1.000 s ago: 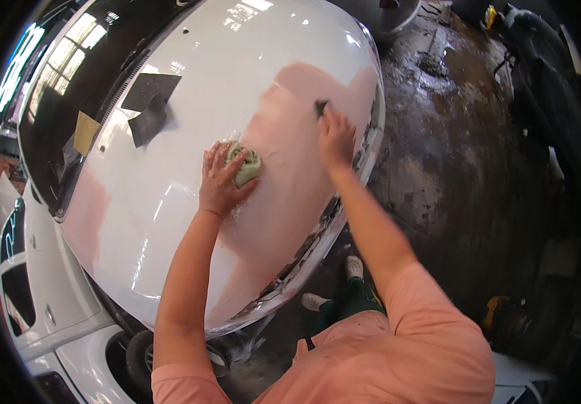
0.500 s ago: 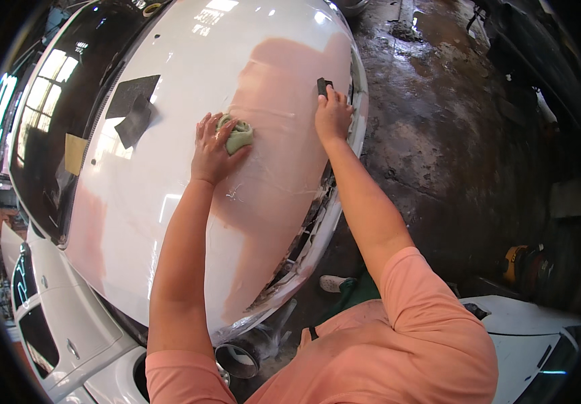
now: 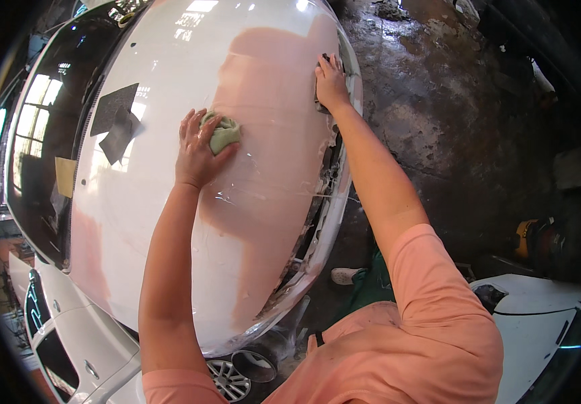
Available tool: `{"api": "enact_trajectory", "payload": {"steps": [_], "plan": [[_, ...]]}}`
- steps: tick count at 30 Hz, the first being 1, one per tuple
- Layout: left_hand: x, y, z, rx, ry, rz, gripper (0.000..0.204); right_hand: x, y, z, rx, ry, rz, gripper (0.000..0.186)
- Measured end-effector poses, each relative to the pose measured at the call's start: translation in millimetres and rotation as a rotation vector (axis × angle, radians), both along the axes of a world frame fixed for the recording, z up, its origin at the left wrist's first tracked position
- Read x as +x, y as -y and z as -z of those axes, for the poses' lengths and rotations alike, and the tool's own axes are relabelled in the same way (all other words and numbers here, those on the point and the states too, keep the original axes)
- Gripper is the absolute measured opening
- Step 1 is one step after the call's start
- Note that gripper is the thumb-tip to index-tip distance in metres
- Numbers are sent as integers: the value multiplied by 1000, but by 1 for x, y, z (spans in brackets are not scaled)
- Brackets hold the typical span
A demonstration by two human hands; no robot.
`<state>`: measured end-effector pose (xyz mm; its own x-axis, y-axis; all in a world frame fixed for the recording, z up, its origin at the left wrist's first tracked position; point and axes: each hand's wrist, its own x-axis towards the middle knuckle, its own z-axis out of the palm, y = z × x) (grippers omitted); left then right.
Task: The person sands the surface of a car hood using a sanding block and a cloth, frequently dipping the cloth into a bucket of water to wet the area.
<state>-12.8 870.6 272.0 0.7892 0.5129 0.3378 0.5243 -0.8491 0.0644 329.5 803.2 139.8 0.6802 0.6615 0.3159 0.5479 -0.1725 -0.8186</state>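
A white car hood (image 3: 159, 87) with a broad pinkish, sanded-looking patch (image 3: 273, 168) lies before me, wet in places. My left hand (image 3: 196, 155) is closed around a crumpled pale green cloth (image 3: 224, 138), resting on the hood at the patch's left border. Toward the hood's front edge, my right hand (image 3: 331, 84) grips a dark block (image 3: 320, 104), which looks like a sanding block. It lies against the patch near the far right; fingers partly cover it.
Two dark sheets (image 3: 117, 121), like sandpaper, lie on the hood near the windshield (image 3: 38, 128). A tan sheet (image 3: 65, 176) sits at its base. Another white car (image 3: 78, 337) stands at lower left, a white car panel (image 3: 532, 316) at lower right. Wet dark floor (image 3: 425, 135) borders the hood.
My right hand has slid the block farther away along the hood's front edge. The left hand and green cloth stay at nearly the same spot on the hood. The whole view has shifted slightly.
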Motion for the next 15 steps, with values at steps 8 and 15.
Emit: {"api": "enact_trajectory", "payload": {"steps": [8,15], "plan": [[-34,1,2,1,-25,-47,65,-250,173,2,-17,55,-225,68],[16,-3,0,-5,17,57,65,2,20,-2,105,-63,51,64]]}}
